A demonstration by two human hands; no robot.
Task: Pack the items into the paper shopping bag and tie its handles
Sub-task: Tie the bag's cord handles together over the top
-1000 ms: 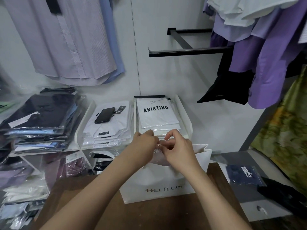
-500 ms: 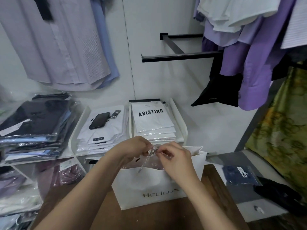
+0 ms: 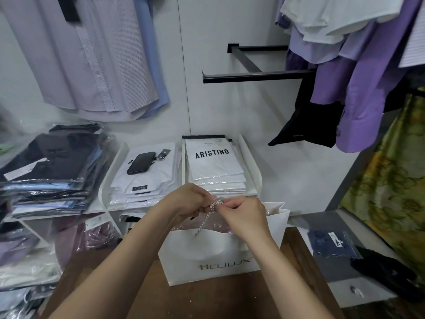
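- at a shop counter (image 3: 207,300), your left hand (image 3: 187,201) and right hand (image 3: 245,215) meet above the mouth of the white paper shopping bag (image 3: 207,256), which stands upright near the counter's far edge.
- the fingers (image 3: 204,199) of both hands are curled in and pinched on the striped cord handles (image 3: 214,204), gathered into a small bunch between them. one strand runs down to the bag's near wall.
- a plastic-wrapped garment (image 3: 184,226) shows inside the mouth, so packing looks done and tying appears to be the step in hand. whether the knot is closed yet cannot be told.
- to do it well, pull the two ends evenly and sideways rather than upward, so the paper where the cord is anchored does not tear.
- set the knot over the middle of the opening, low enough to draw the two walls together without crushing the rim.
- watch the light bag: a hard tug could tip or drag it, so steady it with the heel of a hand if it shifts.
- behind the bag, folded shirts (image 3: 213,166) and a phone (image 3: 141,162) lie well apart from the work.
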